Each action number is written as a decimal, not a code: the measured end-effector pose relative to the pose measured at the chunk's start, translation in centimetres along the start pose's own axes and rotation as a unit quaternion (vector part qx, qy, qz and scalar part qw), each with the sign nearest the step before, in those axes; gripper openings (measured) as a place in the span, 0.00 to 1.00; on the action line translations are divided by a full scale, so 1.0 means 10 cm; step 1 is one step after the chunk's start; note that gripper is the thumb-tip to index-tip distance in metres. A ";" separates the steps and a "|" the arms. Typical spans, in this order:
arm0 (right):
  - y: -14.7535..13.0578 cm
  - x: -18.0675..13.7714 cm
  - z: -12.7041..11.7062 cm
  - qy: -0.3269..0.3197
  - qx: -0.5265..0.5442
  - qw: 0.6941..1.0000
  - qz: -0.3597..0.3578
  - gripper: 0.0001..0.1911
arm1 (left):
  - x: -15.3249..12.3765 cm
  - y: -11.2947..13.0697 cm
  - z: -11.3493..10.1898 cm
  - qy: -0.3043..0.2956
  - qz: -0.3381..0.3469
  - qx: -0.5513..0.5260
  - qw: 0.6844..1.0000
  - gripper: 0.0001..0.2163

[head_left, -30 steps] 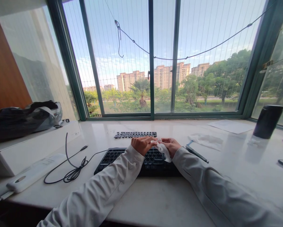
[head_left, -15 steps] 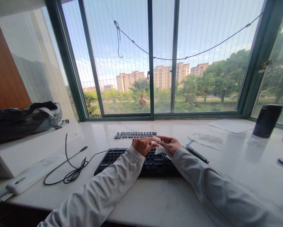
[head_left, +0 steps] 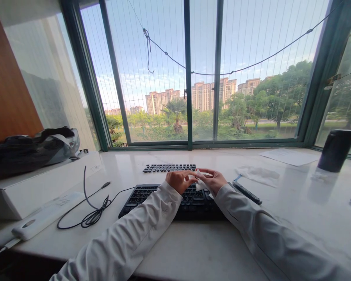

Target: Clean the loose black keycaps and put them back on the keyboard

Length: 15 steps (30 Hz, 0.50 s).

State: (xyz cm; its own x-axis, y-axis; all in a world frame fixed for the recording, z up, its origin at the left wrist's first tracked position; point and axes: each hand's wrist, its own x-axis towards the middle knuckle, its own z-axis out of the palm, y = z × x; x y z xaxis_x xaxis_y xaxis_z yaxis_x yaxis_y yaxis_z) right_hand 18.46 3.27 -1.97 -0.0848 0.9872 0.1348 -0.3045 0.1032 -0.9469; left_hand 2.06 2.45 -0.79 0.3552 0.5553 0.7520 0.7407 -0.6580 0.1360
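Observation:
Both my hands meet above a black keyboard on the white sill. My left hand and my right hand are closed in a pinch on a small white wipe held between them, just above the keys. A strip of loose black keycaps lies just beyond the keyboard. My white sleeves cover part of the keyboard's right side.
A coiled black cable and a white power strip lie left. A white box bears a black bag. A crumpled wipe, a dark pen-like tool, paper and a black cylinder sit right.
The wipe hung lower under my right hand a second ago; now both hands pinch it higher between the fingertips. The view shifted slightly.

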 end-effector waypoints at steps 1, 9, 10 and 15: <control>-0.01 -0.01 0.00 0.006 -0.002 1.000 -0.007 0.24 | 0.00 0.00 0.00 0.000 -0.002 -0.003 1.000 0.12; -0.05 0.00 -0.04 0.032 -0.020 0.999 -0.019 0.21 | 0.00 0.01 -0.01 0.008 -0.010 -0.025 1.000 0.14; -0.04 0.01 -0.05 0.034 -0.024 0.999 -0.019 0.21 | -0.01 0.01 -0.01 0.009 -0.012 -0.027 1.000 0.14; -0.03 0.01 -0.05 0.022 -0.013 1.000 -0.018 0.22 | -0.03 0.06 -0.01 0.007 -0.020 -0.018 1.000 0.12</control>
State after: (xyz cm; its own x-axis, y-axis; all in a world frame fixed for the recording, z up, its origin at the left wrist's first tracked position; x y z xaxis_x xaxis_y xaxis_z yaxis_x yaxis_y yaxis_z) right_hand 19.05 3.43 -1.78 -0.0325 0.9872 0.1559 -0.2808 0.1406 -0.9494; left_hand 2.34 1.86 -0.89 0.3175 0.5744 0.7545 0.7331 -0.6534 0.1889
